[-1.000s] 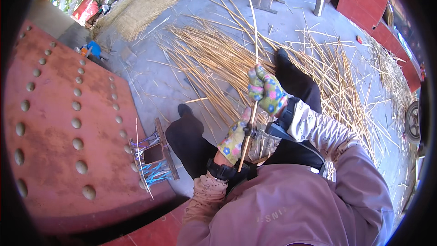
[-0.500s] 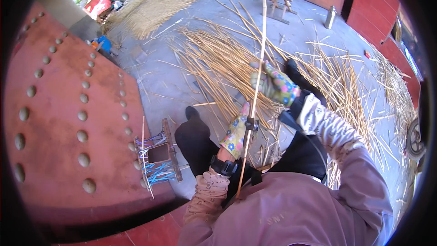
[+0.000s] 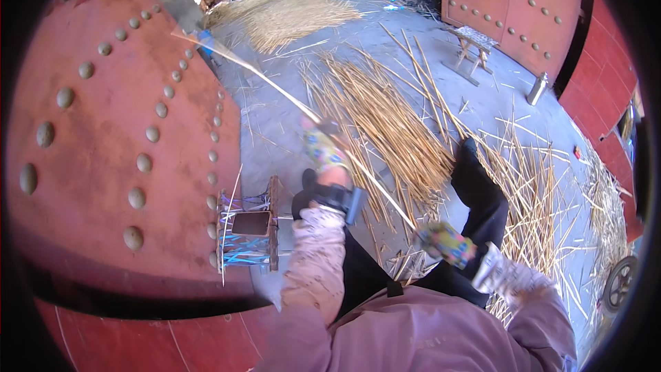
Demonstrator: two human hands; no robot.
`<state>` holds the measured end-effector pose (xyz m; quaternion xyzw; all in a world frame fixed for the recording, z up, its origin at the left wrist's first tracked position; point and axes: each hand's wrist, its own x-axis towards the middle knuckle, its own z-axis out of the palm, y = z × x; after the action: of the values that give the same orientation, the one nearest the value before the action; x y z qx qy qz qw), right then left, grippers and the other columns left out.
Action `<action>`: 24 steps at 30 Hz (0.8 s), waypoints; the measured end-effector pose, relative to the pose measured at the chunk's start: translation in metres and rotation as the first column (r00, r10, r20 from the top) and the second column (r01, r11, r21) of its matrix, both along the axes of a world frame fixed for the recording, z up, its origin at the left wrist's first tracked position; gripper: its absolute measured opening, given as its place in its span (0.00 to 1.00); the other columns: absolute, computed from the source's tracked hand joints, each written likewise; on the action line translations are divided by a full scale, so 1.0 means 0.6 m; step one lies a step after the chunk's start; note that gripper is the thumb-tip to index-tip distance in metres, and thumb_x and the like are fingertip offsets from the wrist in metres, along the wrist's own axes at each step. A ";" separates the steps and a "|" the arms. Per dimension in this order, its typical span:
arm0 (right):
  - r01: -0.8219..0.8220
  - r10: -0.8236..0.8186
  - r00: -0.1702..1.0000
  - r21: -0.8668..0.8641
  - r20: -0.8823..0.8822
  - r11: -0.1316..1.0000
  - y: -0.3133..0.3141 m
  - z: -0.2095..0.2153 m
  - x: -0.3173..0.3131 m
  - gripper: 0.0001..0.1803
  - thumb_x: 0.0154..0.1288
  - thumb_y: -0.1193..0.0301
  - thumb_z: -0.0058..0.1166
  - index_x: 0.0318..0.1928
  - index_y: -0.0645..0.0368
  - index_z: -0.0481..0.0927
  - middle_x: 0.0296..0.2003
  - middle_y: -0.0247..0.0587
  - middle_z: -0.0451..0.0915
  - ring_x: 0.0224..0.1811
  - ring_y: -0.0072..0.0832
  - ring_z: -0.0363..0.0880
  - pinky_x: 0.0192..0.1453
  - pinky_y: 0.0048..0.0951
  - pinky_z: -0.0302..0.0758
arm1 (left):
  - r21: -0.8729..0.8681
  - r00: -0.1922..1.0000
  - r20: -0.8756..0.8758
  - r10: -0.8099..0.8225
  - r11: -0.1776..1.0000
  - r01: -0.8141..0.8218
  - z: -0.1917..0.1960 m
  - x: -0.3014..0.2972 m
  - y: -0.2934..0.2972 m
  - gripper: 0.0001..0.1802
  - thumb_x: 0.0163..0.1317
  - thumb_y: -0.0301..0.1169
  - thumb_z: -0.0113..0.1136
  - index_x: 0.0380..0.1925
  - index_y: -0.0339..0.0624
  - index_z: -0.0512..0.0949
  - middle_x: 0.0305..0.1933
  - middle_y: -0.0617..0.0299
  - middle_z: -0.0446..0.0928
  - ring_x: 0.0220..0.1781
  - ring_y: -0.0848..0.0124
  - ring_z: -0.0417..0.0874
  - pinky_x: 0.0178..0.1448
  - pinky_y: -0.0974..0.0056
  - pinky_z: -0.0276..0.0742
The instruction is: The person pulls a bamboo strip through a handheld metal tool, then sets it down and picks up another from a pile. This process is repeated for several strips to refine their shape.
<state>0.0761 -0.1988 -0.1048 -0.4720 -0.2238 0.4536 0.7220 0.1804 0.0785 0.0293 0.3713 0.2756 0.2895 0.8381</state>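
A long, pale reed stalk (image 3: 379,188) runs slantwise in front of me, from the upper left down to the right. My left hand (image 3: 325,148), in a flowered glove and blurred by motion, is closed around its middle, beside a small dark fitting (image 3: 330,126) whose kind I cannot make out. At the stalk's lower end, my right hand (image 3: 446,242), also gloved, has its fingers wrapped round it. Beyond both hands, a pile of tan reed stalks (image 3: 392,131) lies on the grey floor. More loose stalks (image 3: 527,200) spread beside my right leg.
Left of my legs stands a small wooden frame with blue cords (image 3: 246,251). A red studded door (image 3: 103,145) fills the left side. Farther off are a straw mat (image 3: 296,21), a small bench (image 3: 471,48) and a metal flask (image 3: 537,88). A spoked wheel (image 3: 620,284) stands at right.
The stalk has swung from nearly upright to a slant toward the upper left. My left hand has moved forward along with it; my right hand has drawn back toward me to its lower end.
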 end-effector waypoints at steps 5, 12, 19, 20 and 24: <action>-0.194 0.186 0.878 0.028 -0.441 0.981 -0.107 0.043 -0.027 0.20 0.61 0.67 0.39 0.49 0.69 0.62 0.34 0.43 0.72 0.28 0.28 0.72 0.29 0.25 0.73 | 0.013 0.989 0.132 0.063 0.998 -0.065 0.005 0.018 0.099 0.23 0.53 0.57 0.44 0.25 0.48 0.68 0.19 0.69 0.65 0.19 0.76 0.65 0.23 0.69 0.64; 0.081 -0.076 0.997 0.175 -0.032 0.981 0.043 0.070 0.084 0.24 0.56 0.71 0.45 0.52 0.69 0.61 0.45 0.44 0.69 0.33 0.22 0.71 0.32 0.18 0.72 | -0.120 0.997 -0.005 -0.074 0.990 0.073 -0.102 -0.039 -0.079 0.24 0.52 0.58 0.43 0.27 0.48 0.69 0.21 0.68 0.66 0.20 0.75 0.66 0.23 0.69 0.64; -0.056 0.078 0.878 0.060 -0.471 0.997 -0.041 0.006 0.066 0.19 0.60 0.67 0.39 0.47 0.70 0.64 0.39 0.49 0.71 0.26 0.23 0.71 0.22 0.15 0.71 | -0.052 0.995 0.002 0.101 0.994 -0.101 -0.092 -0.012 0.073 0.26 0.52 0.59 0.43 0.29 0.48 0.69 0.23 0.67 0.68 0.20 0.74 0.68 0.22 0.69 0.65; -0.111 0.230 0.707 0.216 -0.669 0.970 -0.088 -0.010 0.056 0.18 0.61 0.67 0.38 0.46 0.70 0.65 0.37 0.50 0.73 0.25 0.23 0.71 0.20 0.15 0.71 | -0.039 0.990 0.012 0.141 0.989 -0.141 -0.083 -0.001 0.110 0.26 0.52 0.60 0.43 0.29 0.48 0.69 0.23 0.67 0.68 0.21 0.74 0.68 0.22 0.68 0.65; 0.555 -0.461 0.817 -0.255 0.346 0.792 -0.308 -0.049 -0.026 0.15 0.60 0.72 0.39 0.44 0.70 0.67 0.34 0.50 0.75 0.24 0.24 0.73 0.24 0.17 0.70 | -0.043 0.968 0.038 0.247 0.969 -0.245 -0.067 0.025 0.199 0.26 0.52 0.60 0.42 0.30 0.48 0.69 0.25 0.66 0.69 0.21 0.74 0.69 0.22 0.68 0.65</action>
<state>0.0602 -0.3837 -0.1340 -0.6902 -0.0994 0.2053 0.6867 0.1955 0.1978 -0.0107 0.3120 0.3067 0.3937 0.8084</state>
